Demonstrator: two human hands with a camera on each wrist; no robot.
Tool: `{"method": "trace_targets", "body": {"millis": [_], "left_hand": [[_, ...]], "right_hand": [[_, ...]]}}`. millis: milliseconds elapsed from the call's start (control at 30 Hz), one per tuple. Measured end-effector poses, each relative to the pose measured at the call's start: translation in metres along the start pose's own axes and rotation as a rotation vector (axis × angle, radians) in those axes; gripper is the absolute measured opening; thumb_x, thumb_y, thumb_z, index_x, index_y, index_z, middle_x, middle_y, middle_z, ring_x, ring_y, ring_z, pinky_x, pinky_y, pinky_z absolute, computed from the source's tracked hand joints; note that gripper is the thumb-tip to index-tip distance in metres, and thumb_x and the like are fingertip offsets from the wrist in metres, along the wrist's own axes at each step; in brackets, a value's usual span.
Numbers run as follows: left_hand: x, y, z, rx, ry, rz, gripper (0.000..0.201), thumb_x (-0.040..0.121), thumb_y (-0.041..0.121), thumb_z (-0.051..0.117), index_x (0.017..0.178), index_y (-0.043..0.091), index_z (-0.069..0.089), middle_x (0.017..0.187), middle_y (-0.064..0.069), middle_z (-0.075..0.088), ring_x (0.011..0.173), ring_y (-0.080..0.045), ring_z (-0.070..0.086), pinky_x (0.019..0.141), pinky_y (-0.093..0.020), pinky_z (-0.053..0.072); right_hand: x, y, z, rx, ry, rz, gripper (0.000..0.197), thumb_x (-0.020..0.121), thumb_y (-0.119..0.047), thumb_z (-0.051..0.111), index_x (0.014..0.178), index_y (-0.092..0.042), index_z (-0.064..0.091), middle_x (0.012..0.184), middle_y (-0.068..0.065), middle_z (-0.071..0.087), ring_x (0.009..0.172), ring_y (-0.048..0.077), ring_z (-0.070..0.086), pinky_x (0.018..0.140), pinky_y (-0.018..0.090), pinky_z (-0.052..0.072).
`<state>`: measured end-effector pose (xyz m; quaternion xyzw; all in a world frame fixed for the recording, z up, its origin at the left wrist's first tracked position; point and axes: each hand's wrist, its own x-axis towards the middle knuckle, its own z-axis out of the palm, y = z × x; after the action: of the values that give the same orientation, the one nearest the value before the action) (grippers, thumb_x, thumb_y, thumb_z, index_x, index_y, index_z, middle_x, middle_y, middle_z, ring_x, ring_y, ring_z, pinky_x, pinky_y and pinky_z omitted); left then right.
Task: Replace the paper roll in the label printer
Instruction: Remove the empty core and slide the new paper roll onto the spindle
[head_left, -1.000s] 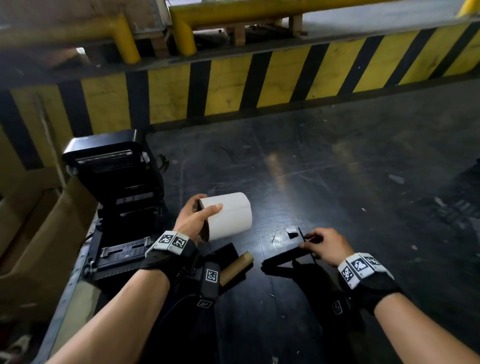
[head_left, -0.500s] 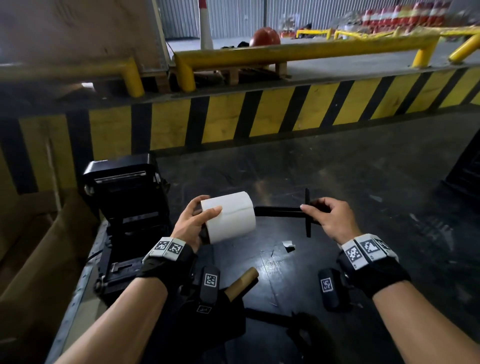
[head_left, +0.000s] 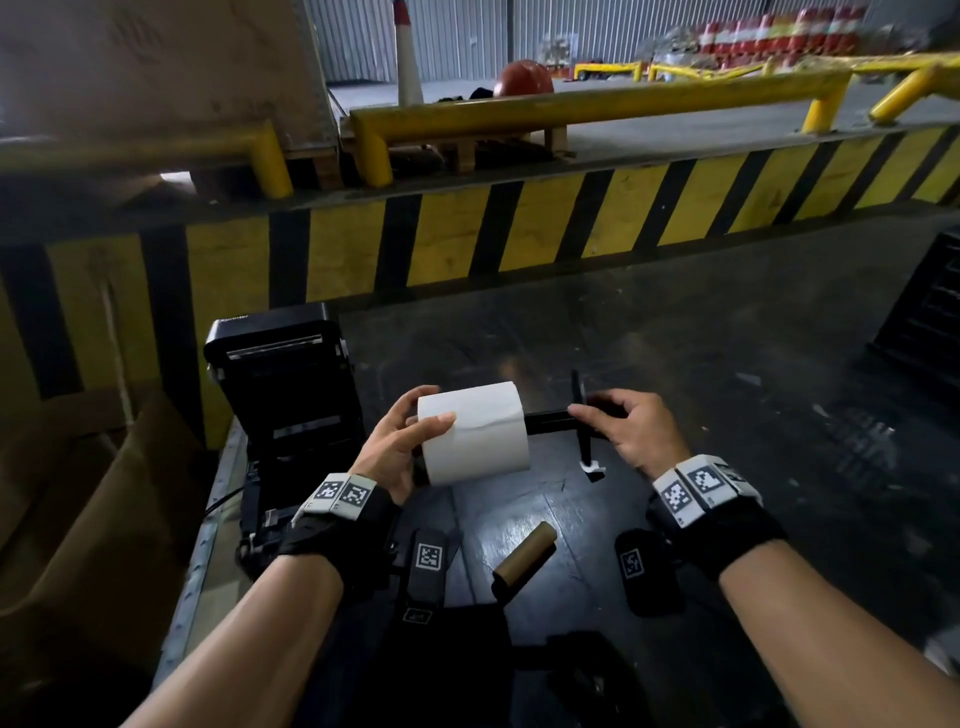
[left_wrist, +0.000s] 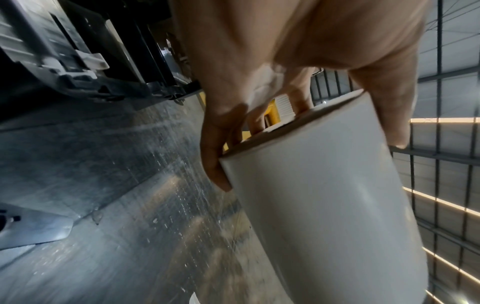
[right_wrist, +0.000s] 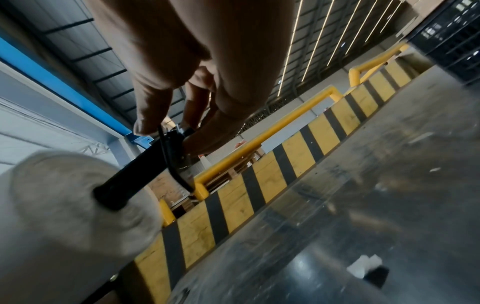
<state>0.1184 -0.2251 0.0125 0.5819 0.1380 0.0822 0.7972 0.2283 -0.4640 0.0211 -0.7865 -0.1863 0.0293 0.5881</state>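
My left hand (head_left: 402, 441) grips a fresh white paper roll (head_left: 472, 434) by its left end, held on its side above the dark floor; the left wrist view shows the fingers round the roll (left_wrist: 324, 205). My right hand (head_left: 618, 423) pinches a black spindle (head_left: 550, 418) at its flange, and the spindle's tip sits inside the roll's core (right_wrist: 111, 195). The black label printer (head_left: 283, 395) stands open at the left, lid up. An empty brown cardboard core (head_left: 524, 553) lies on the floor below the roll.
A yellow-and-black striped barrier (head_left: 519, 228) runs across behind the work spot. Cardboard boxes (head_left: 67, 509) sit at the left. A small white-and-black scrap (head_left: 592, 467) lies near my right hand. A black crate (head_left: 924, 306) stands at the far right.
My right hand picked the spindle up off the floor, brought it level with the roll and pushed its tip into the core. The left hand has kept holding the roll.
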Motion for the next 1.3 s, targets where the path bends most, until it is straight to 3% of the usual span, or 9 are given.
{"method": "trace_targets", "body": {"millis": [167,300,433,533,667,800,1000,1167,1300], "left_hand": [[-0.007,-0.011,0.005,-0.016,-0.033,-0.013,0.060,0.048,0.028,0.078,0.106,0.026,0.060,0.094,-0.002,0.064,0.079,-0.018,0.061,0.066,-0.031,0.051],[-0.007,-0.016,0.000,-0.043,-0.020,-0.030,0.061,0.048,0.029,0.078,0.106,0.027,0.060,0.099,-0.004,0.063,0.081,-0.020,0.061,0.064,-0.032,0.052],[-0.004,-0.021,-0.001,-0.075,0.002,-0.047,0.059,0.049,0.029,0.078,0.105,0.029,0.060,0.108,-0.005,0.059,0.087,-0.021,0.059,0.066,-0.034,0.053],[-0.002,-0.023,0.004,-0.100,0.021,-0.046,0.056,0.052,0.025,0.077,0.106,0.028,0.060,0.110,-0.004,0.059,0.087,-0.021,0.059,0.061,-0.032,0.055],[-0.003,-0.028,0.009,-0.087,0.037,-0.051,0.053,0.065,0.016,0.068,0.116,0.025,0.055,0.105,-0.005,0.061,0.086,-0.022,0.061,0.059,-0.032,0.056],[-0.002,-0.039,0.013,-0.067,0.071,-0.059,0.054,0.065,0.012,0.068,0.116,0.023,0.054,0.102,-0.004,0.060,0.087,-0.022,0.061,0.062,-0.032,0.057],[0.005,-0.056,0.020,-0.084,0.152,-0.093,0.055,0.064,0.012,0.070,0.115,0.029,0.056,0.112,-0.003,0.059,0.097,-0.025,0.060,0.074,-0.039,0.054],[0.012,-0.073,0.020,-0.089,0.219,-0.136,0.055,0.066,0.014,0.070,0.116,0.033,0.056,0.110,-0.004,0.061,0.097,-0.027,0.060,0.081,-0.043,0.050],[0.023,-0.077,0.015,-0.041,0.333,-0.221,0.043,0.082,0.045,0.060,0.123,0.033,0.053,0.112,-0.001,0.062,0.100,-0.022,0.059,0.078,-0.038,0.049]], "right_hand": [[-0.019,-0.001,0.043,0.205,-0.138,0.053,0.019,0.086,-0.007,0.060,0.100,0.003,0.067,0.090,0.012,0.068,0.065,-0.005,0.065,0.061,0.007,0.050],[-0.022,0.007,0.051,0.311,-0.155,0.115,0.024,0.085,0.001,0.058,0.107,0.011,0.062,0.093,0.013,0.067,0.070,0.002,0.066,0.067,0.012,0.054],[-0.019,0.011,0.055,0.309,-0.210,0.199,0.027,0.090,-0.010,0.054,0.115,-0.001,0.058,0.105,0.013,0.064,0.096,0.022,0.060,0.080,0.033,0.054],[-0.016,0.005,0.060,0.343,-0.259,0.266,0.029,0.096,-0.023,0.044,0.122,-0.019,0.055,0.115,0.011,0.061,0.099,0.023,0.056,0.068,0.027,0.057],[-0.011,0.002,0.057,0.370,-0.390,0.359,0.042,0.091,-0.052,0.037,0.117,-0.027,0.058,0.118,0.001,0.064,0.097,0.013,0.062,0.076,0.023,0.057],[-0.011,0.006,0.057,0.447,-0.449,0.369,0.021,0.091,-0.038,0.048,0.104,-0.026,0.059,0.101,-0.002,0.065,0.086,0.013,0.063,0.073,0.030,0.056],[-0.001,0.028,0.063,0.416,-0.406,0.319,0.016,0.087,-0.035,0.057,0.095,-0.027,0.067,0.104,0.007,0.069,0.100,0.027,0.063,0.091,0.051,0.052],[0.017,0.048,0.067,0.346,-0.465,0.346,0.045,0.068,-0.058,0.062,0.102,-0.029,0.067,0.109,0.007,0.070,0.105,0.028,0.064,0.094,0.054,0.050],[0.030,0.061,0.070,0.369,-0.487,0.425,0.024,0.081,-0.043,0.060,0.090,-0.024,0.070,0.097,0.002,0.070,0.094,0.022,0.064,0.094,0.053,0.050]]}}
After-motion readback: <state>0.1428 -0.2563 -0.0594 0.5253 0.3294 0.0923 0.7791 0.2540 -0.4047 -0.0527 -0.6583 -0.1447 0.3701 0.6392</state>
